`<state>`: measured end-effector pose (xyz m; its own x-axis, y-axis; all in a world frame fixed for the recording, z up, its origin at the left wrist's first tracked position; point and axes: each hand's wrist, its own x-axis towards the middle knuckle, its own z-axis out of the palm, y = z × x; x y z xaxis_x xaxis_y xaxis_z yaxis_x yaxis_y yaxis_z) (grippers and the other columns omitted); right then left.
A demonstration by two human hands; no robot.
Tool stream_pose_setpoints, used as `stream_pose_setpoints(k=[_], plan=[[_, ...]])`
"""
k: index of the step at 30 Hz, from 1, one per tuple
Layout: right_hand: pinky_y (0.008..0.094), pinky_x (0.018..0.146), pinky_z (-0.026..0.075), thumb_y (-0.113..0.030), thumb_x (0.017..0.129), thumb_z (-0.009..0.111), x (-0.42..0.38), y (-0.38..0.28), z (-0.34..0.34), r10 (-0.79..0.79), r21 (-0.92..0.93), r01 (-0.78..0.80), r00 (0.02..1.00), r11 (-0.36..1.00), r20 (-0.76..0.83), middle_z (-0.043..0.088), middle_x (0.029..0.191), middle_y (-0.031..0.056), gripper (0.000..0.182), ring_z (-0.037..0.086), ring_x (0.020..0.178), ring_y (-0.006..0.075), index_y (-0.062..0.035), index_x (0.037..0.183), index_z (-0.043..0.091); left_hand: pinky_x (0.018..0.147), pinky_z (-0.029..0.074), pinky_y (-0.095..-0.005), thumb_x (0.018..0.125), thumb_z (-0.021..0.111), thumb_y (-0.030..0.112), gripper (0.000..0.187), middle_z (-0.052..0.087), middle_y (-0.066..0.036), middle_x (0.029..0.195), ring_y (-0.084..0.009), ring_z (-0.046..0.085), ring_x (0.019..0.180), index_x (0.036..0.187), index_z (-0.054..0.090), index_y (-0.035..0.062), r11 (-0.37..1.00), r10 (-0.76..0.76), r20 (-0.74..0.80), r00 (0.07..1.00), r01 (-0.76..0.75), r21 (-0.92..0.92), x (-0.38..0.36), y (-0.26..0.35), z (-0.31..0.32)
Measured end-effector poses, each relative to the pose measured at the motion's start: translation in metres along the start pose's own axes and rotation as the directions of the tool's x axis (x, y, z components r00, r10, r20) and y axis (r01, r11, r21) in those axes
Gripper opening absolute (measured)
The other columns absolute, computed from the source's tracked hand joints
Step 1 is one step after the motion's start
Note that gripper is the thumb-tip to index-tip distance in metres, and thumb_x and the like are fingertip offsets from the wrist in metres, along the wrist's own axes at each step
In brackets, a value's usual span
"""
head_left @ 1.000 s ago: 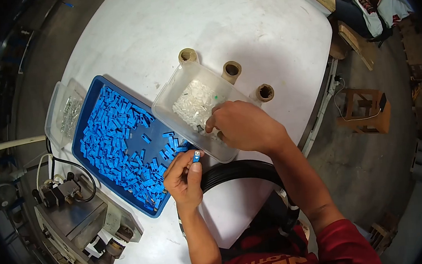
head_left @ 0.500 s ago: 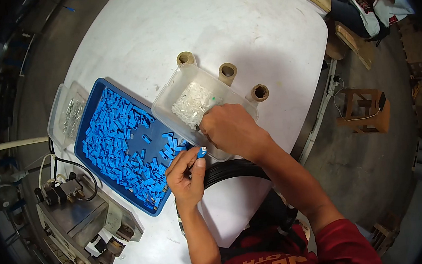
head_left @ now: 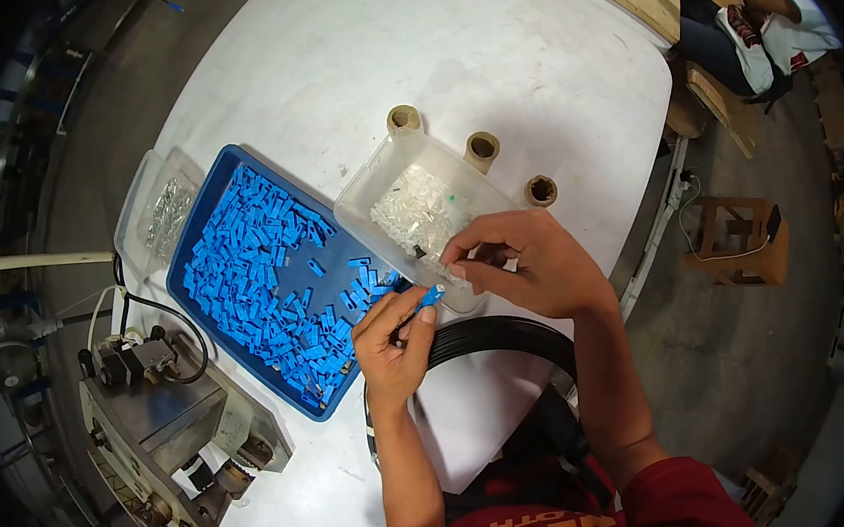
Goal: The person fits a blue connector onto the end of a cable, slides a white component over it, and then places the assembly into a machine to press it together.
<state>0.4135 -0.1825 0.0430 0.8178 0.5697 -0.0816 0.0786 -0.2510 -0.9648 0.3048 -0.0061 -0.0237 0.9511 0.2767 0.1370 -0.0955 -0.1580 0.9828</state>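
My left hand (head_left: pixel 395 351) pinches a small blue connector (head_left: pixel 431 298) with a white tip pointing up and right. Close to that tip, my right hand (head_left: pixel 532 264) is held with thumb and forefinger pressed together. Whatever sits in that pinch is too small to make out. Under and beyond the right fingers stands a clear plastic bin (head_left: pixel 362 203) holding a pile of small whitish translucent pieces (head_left: pixel 412 204). A blue tray (head_left: pixel 286 255) full of loose blue connectors (head_left: pixel 249 233) lies left of my left hand.
A coil of black cable (head_left: pixel 508 328) lies before me. Cardboard tubes (head_left: pixel 482 148) stand behind the bin. A clear container of metal parts (head_left: pixel 169 217) is beyond the blue tray. A metal machine (head_left: pixel 158 397) stands at left. Another person (head_left: pixel 762 18) sits at far right.
My right hand has lifted out of the clear bin and come back to beside the connector, its fingers now pinched. The left hand keeps its hold. The view has shifted slightly.
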Motion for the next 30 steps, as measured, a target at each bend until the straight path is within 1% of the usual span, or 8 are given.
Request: stream_pose_setpoints(k=[2,6,8,15,17,20,24,30], plan=[[0.0296,0.071,0.057,-0.006,0.088,0.070,-0.005,0.003,0.002,0.034,0.125,-0.040,0.998,0.991,0.051,0.073,0.084,0.0127,0.013,0.070,0.073,0.0183,0.0023,0.097,0.072,0.053,0.030,-0.0209,0.083,0.072,-0.003,0.018,0.054,0.000,0.071,-0.0051,0.040,0.060,0.101,0.072,-0.0038,1.000,-0.008,0.000,1.000,0.008,-0.004,0.000,0.001,0.001],[0.0304,0.072,0.057,-0.006,0.088,0.070,-0.006,0.005,0.004,-0.016,0.109,0.011,0.999,0.994,0.039,0.072,0.083,0.0135,0.014,0.071,0.074,0.0190,0.0034,0.099,0.071,0.053,0.028,-0.0206,0.083,0.072,-0.004,0.018,0.052,0.001,0.071,-0.0045,0.038,0.060,0.101,0.073,-0.0037,1.000,-0.021,-0.003,1.000,0.021,-0.007,-0.001,0.000,0.001],[0.0311,0.073,0.057,-0.006,0.089,0.069,-0.007,0.008,0.006,0.027,0.193,-0.031,0.999,0.981,0.021,0.073,0.084,0.0138,0.015,0.071,0.074,0.0193,0.0038,0.099,0.071,0.053,0.028,-0.0207,0.083,0.072,-0.004,0.018,0.052,0.001,0.070,-0.0046,0.038,0.060,0.102,0.073,-0.0038,1.000,-0.022,-0.002,1.000,0.022,0.000,-0.001,0.000,0.001],[0.0324,0.074,0.058,-0.005,0.088,0.070,-0.008,0.008,0.007,-0.053,0.118,0.051,0.999,0.992,0.011,0.073,0.087,0.0152,0.014,0.071,0.077,0.0234,0.0035,0.099,0.070,0.053,0.027,-0.0212,0.083,0.073,-0.004,0.019,0.050,0.002,0.070,-0.0045,0.037,0.060,0.102,0.073,-0.0039,1.000,-0.022,0.003,1.000,0.022,0.023,-0.001,0.001,0.001],[0.0336,0.072,0.058,-0.003,0.088,0.070,-0.009,0.007,0.008,-0.131,-0.024,0.130,0.991,0.991,-0.031,0.072,0.086,0.0154,0.011,0.071,0.077,0.0266,0.0023,0.098,0.069,0.052,0.027,-0.0212,0.084,0.073,-0.003,0.019,0.050,0.002,0.070,-0.0046,0.037,0.060,0.103,0.073,-0.0038,0.999,-0.028,0.008,1.000,0.027,0.044,-0.001,0.002,0.001],[0.0347,0.070,0.057,-0.001,0.087,0.070,-0.009,0.002,0.009,-0.151,-0.091,0.146,0.987,0.985,-0.049,0.072,0.085,0.0156,0.011,0.072,0.077,0.0281,0.0016,0.098,0.068,0.052,0.027,-0.0215,0.086,0.073,-0.002,0.018,0.050,0.002,0.070,-0.0048,0.037,0.059,0.104,0.073,-0.0035,0.997,-0.035,0.019,0.999,0.034,0.073,0.000,0.003,0.002],[0.0344,0.069,0.057,-0.001,0.087,0.070,-0.006,0.006,0.013,-0.146,-0.064,0.142,0.988,0.988,-0.053,0.072,0.083,0.0158,0.011,0.072,0.075,0.0284,0.0017,0.098,0.068,0.052,0.028,-0.0224,0.089,0.072,0.001,0.017,0.050,0.001,0.070,-0.0057,0.038,0.059,0.105,0.073,-0.0029,0.996,-0.041,0.000,0.999,0.040,0.075,0.000,0.002,0.003],[0.0328,0.069,0.057,-0.001,0.087,0.071,-0.006,0.010,0.020,-0.074,0.096,0.082,0.994,0.992,-0.082,0.071,0.081,0.0145,0.011,0.071,0.073,0.0270,0.0014,0.097,0.068,0.052,0.030,-0.0231,0.089,0.073,0.004,0.018,0.051,0.000,0.069,-0.0068,0.039,0.060,0.106,0.073,-0.0028,0.996,-0.011,-0.033,0.999,0.014,0.087,0.000,-0.001,0.002]])
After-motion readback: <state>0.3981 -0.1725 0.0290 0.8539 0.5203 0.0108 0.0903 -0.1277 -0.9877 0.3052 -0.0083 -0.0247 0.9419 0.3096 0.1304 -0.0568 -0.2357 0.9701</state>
